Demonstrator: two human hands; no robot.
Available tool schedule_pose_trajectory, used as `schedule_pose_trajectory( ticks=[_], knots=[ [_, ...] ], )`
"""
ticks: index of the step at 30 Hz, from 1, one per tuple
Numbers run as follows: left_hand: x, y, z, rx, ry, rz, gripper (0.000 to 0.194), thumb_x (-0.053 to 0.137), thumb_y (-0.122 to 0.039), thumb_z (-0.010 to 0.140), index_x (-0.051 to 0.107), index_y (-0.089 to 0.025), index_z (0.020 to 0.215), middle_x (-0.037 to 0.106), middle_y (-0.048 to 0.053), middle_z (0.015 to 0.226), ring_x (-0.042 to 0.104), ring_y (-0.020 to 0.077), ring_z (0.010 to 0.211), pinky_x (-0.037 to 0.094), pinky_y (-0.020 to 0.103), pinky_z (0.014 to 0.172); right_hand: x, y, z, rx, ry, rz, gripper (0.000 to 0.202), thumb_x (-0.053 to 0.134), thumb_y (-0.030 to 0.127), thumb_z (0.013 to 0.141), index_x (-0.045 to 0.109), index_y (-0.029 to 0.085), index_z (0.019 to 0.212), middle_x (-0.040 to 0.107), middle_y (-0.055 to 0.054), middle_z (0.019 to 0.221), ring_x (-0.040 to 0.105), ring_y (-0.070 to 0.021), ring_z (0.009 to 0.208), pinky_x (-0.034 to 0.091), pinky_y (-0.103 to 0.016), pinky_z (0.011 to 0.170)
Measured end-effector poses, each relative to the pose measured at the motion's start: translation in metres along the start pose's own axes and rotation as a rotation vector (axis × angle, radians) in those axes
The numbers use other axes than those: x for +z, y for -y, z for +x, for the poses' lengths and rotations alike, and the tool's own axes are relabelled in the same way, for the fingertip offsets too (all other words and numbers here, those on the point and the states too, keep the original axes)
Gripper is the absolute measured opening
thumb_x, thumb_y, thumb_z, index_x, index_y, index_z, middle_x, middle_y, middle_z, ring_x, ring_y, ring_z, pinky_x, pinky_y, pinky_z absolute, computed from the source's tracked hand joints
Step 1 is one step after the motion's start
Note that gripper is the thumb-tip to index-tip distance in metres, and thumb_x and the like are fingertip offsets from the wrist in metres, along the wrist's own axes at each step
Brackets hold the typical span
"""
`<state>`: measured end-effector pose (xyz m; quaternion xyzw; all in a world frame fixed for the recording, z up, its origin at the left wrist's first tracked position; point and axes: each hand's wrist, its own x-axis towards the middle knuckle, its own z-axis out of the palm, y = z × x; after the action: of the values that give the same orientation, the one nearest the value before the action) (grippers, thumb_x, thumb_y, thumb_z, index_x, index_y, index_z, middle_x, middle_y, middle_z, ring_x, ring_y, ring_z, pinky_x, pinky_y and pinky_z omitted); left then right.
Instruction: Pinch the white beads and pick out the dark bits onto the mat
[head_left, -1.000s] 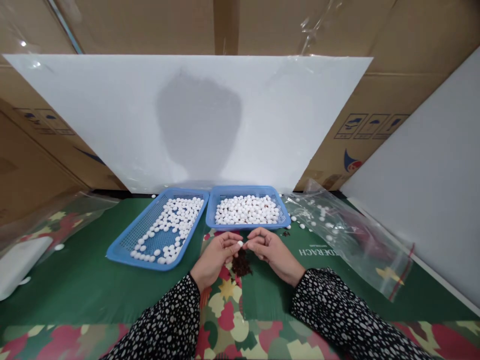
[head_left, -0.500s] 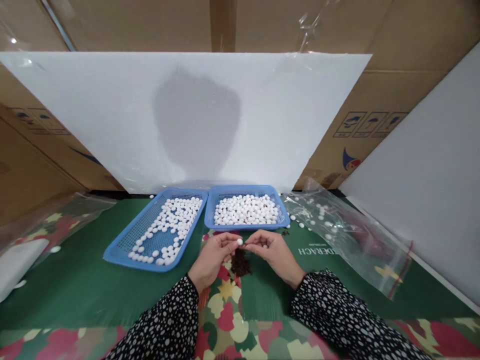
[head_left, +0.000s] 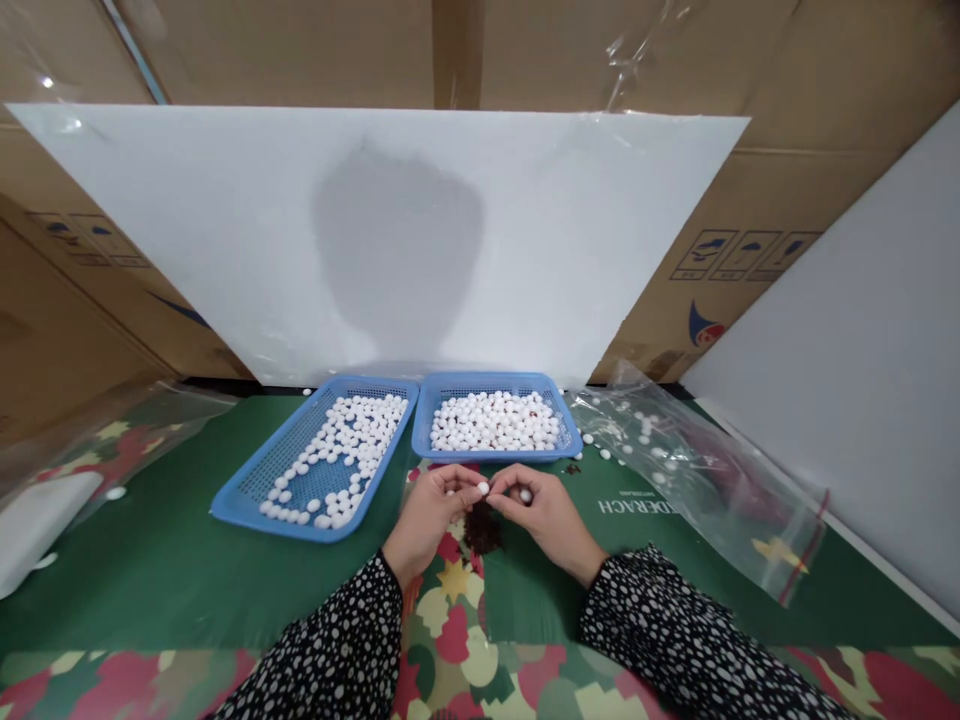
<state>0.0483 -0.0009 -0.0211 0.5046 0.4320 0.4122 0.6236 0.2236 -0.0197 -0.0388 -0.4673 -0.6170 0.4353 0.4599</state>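
Between the thumb and fingers of my left hand point(head_left: 433, 515) is pinched a small white ball point(head_left: 483, 488). My right hand point(head_left: 546, 515) is closed too, its thumb and fingertip meeting at the ball's right side. Another white ball point(head_left: 526, 495) shows inside its curled fingers. Whether the right fingertips also pinch something tiny is too small to tell. Just below both hands lies a heap of dark reddish-brown bits point(head_left: 481, 530), partly covered by the fingers. Beyond the hands, a blue basket point(head_left: 495, 456) holds many white balls, some with reddish-brown specks between them.
A second blue basket point(head_left: 234, 503) with white balls stands to the left. On the right lies a clear plastic bag point(head_left: 750, 530) with loose white balls around its far end. A white object point(head_left: 45, 520) rests at far left. A white board point(head_left: 540, 240) stands behind.
The view has shifted slightly. My right fingertips have come up against the ball in my left hand, and the ball in my right fingers shows more clearly.
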Motion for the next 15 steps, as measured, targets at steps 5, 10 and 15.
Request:
schedule_pose_trajectory(
  ticks=[5, 10, 15],
  knots=[
    [0.002, 0.000, -0.003, 0.025, -0.012, 0.012, 0.024, 0.080, -0.036, 0.067, 0.073, -0.015, 0.076, 0.062, 0.001, 0.066, 0.047, 0.0121, 0.060, 0.033, 0.023, 0.056, 0.002, -0.001, -0.001, 0.016, -0.019, 0.012, 0.019, 0.072, 0.035, 0.080, 0.064, 0.018, 0.078, 0.047, 0.004, 0.062, 0.035, -0.0125, 0.056, 0.026, -0.025, 0.053],
    [0.001, -0.002, -0.005, 0.045, -0.006, 0.071, 0.022, 0.079, -0.034, 0.068, 0.072, -0.014, 0.074, 0.065, 0.003, 0.071, 0.052, 0.0149, 0.066, 0.037, 0.026, 0.062, 0.002, 0.007, -0.002, -0.026, -0.032, 0.027, 0.019, 0.072, 0.035, 0.081, 0.062, 0.021, 0.089, 0.051, 0.004, 0.067, 0.037, -0.0132, 0.057, 0.028, -0.025, 0.055],
    [0.003, -0.007, -0.003, 0.014, 0.053, -0.024, 0.025, 0.075, -0.036, 0.074, 0.061, -0.016, 0.078, 0.057, -0.003, 0.062, 0.043, 0.0102, 0.056, 0.028, 0.022, 0.053, -0.001, 0.014, 0.001, -0.133, 0.053, -0.042, 0.017, 0.058, 0.033, 0.091, 0.066, 0.022, 0.101, 0.058, 0.000, 0.078, 0.043, -0.0145, 0.063, 0.034, -0.027, 0.061]
  ],
)
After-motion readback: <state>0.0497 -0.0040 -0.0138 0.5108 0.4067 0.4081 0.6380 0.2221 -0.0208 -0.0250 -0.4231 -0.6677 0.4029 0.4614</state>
